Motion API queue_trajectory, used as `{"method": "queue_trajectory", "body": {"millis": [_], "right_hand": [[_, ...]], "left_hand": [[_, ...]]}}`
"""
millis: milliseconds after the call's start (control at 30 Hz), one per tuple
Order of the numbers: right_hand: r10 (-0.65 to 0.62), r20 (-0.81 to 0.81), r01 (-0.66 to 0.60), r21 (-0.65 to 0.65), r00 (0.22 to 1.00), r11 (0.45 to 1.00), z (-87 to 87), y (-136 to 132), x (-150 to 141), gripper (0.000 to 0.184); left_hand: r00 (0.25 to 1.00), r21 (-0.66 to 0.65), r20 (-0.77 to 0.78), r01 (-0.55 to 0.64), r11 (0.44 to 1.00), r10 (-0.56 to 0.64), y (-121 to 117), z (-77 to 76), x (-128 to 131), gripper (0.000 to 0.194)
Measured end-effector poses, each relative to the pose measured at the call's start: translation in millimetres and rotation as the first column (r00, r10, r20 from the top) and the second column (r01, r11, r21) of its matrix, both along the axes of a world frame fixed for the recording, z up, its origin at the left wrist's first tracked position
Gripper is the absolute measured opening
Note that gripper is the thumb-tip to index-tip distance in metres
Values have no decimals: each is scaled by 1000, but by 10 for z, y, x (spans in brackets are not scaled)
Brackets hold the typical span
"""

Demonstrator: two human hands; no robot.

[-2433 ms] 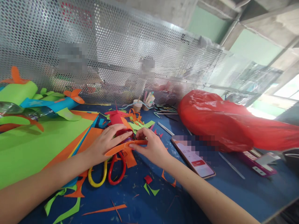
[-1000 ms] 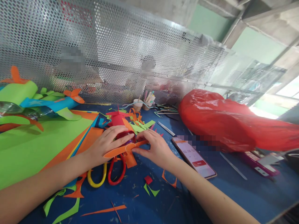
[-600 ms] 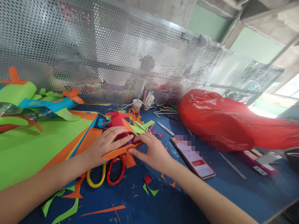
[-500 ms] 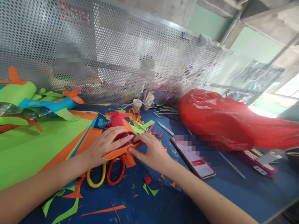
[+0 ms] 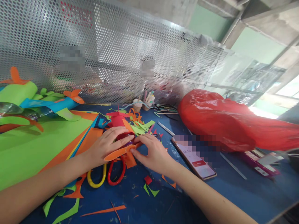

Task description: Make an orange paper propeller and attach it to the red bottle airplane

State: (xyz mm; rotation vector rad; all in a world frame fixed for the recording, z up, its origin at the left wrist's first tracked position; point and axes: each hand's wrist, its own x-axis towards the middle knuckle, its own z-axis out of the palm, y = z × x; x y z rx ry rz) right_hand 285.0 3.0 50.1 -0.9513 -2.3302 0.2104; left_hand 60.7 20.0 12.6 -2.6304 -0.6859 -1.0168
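A toy plane (image 5: pixel 118 119), a bottle wrapped in red paper, lies on the blue table between my hands. My left hand (image 5: pixel 111 141) wraps over its near end, fingers closed around the bottle's neck area. An orange paper propeller (image 5: pixel 115 153) sits at that end, one long blade pointing left. With thumb and fingers, my right hand (image 5: pixel 149 147) pinches the propeller by its centre; the fingertips partly hide the purple cap (image 5: pixel 128 144) behind it. Just below lie scissors with a yellow and a red handle loop (image 5: pixel 116 183), their blades covered.
Coloured paper sheets (image 5: pixel 46 140) lie left, with finished-looking paper planes (image 5: pixel 56 104) on them. Paper scraps (image 5: pixel 151 189) are scattered about. A phone (image 5: pixel 196 161) and a red plastic bag (image 5: pixel 215 121) are right. Cups with pens (image 5: pixel 147 104) stand before a perforated metal screen (image 5: pixel 130 46).
Both hands keep their hold on the toy plane. The propeller's left blade tip has shifted very slightly; otherwise only a small camera shift shows.
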Motion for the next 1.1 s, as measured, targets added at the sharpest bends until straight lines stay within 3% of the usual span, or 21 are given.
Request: {"method": "queue_trajectory", "body": {"millis": [233, 767, 1000, 1100], "right_hand": [[22, 34, -22, 7, 999, 1000, 5, 38, 68, 13], [52, 97, -55, 31, 994, 998, -40, 56, 102, 21], [10, 119, -6, -33, 993, 999, -153, 48, 153, 16], [-14, 121, 22, -69, 993, 997, -148, 20, 131, 18]], "left_hand": [[1000, -5, -2, 3, 1000, -3, 25, -42, -9, 47], [995, -61, -39, 85, 995, -87, 0, 13, 5, 50], [995, -228, 53, -68, 971, 82, -4, 33, 0, 67], [976, -296, 137, -123, 947, 170, 33, 19, -31, 57]]}}
